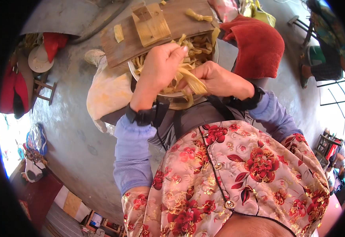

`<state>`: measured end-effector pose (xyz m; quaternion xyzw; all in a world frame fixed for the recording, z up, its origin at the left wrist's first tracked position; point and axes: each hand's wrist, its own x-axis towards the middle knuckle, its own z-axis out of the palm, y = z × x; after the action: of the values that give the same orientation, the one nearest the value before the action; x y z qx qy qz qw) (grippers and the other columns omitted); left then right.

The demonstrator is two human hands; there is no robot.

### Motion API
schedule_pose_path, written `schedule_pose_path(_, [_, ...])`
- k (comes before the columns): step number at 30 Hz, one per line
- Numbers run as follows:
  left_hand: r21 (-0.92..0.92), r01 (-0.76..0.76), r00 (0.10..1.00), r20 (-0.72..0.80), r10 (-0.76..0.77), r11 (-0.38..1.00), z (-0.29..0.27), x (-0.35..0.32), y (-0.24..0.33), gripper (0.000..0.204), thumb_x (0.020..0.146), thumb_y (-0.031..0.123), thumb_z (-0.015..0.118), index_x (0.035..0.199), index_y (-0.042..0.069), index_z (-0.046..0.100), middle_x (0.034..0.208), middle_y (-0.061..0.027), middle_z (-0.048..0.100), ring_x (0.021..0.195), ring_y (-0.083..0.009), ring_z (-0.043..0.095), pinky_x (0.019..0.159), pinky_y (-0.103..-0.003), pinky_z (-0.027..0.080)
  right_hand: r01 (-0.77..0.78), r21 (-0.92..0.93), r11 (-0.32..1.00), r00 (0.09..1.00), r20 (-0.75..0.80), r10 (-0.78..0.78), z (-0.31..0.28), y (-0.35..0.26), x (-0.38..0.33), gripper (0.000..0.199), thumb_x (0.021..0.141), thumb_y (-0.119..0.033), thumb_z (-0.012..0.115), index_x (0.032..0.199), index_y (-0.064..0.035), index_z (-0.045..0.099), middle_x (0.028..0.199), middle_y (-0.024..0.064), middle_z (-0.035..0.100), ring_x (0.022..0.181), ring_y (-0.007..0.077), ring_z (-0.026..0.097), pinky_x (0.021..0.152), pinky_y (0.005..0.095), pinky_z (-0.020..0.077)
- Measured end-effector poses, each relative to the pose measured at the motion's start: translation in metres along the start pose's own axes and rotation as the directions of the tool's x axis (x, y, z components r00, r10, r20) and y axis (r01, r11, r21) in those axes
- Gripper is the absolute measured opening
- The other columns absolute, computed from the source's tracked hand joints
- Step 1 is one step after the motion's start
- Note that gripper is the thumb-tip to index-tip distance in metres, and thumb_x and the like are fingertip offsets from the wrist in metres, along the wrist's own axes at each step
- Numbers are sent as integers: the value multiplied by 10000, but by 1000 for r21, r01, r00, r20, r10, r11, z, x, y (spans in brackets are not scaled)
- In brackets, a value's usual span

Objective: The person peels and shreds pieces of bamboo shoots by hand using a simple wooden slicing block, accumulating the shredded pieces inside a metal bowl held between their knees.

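Observation:
Over a pale round basin in my lap, both my hands are at work on a flat, pliable yellow-tan strip. My left hand is closed, its thumb up, around the strip's upper part; what lies inside the fist is hidden. My right hand pinches the lower part between thumb and fingers. Many similar strips, some tied in knots, fill the basin. A wooden board rests across the basin's far side, carrying stacked flat yellow sheets, a small loose piece and one knotted strip.
A stained pale cloth covers my left knee, and a red cloth drapes my right. Beyond the board stand pink and yellow bags. At the right, another person sits near a metal-legged stool. A wooden stool is at left.

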<state>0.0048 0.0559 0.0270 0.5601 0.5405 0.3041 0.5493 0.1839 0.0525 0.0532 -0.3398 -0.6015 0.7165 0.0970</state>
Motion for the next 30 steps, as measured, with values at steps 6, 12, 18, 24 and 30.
schedule_pose_path(6, [-783,271,960,173,-222,561,19,2,-4,294,955,257,356,985,60,571,600,3,478,439,-77,366,444,-202,294,366,154,918,845,-469,-258,-6,10,33,179,891,-121,547,1036,-72,640,609,40,619,537,142,607,481,279,469])
schedule_pose_path(12, [-835,204,973,231,-10,512,22,-4,-15,251,928,164,449,1150,57,499,767,-50,534,498,-94,416,489,-217,356,67,-732,678,686,-460,-564,-14,12,28,426,812,-28,550,1224,-135,549,681,152,605,602,285,631,548,329,491])
schedule_pose_path(18, [-829,307,950,297,-97,468,36,-5,-28,108,923,176,524,991,92,515,706,1,500,525,-81,423,497,-205,347,15,-872,490,687,-347,-638,-23,30,32,419,838,-115,584,1251,-161,537,710,146,617,622,301,615,547,348,476])
schedule_pose_path(24, [-509,247,968,175,-182,825,21,-32,-20,204,958,251,474,980,57,535,624,41,399,521,-47,339,479,-198,266,78,-751,655,626,-475,-619,-36,20,-9,473,711,-232,738,1154,-131,605,842,112,653,639,238,617,577,334,491])
schedule_pose_path(30, [-313,196,959,261,-115,929,-1,-52,0,232,947,261,512,974,42,586,643,63,467,536,-11,347,467,-165,265,209,-561,801,968,5,-249,-27,10,-12,335,755,-177,710,1053,-55,621,760,98,613,665,210,577,602,314,460])
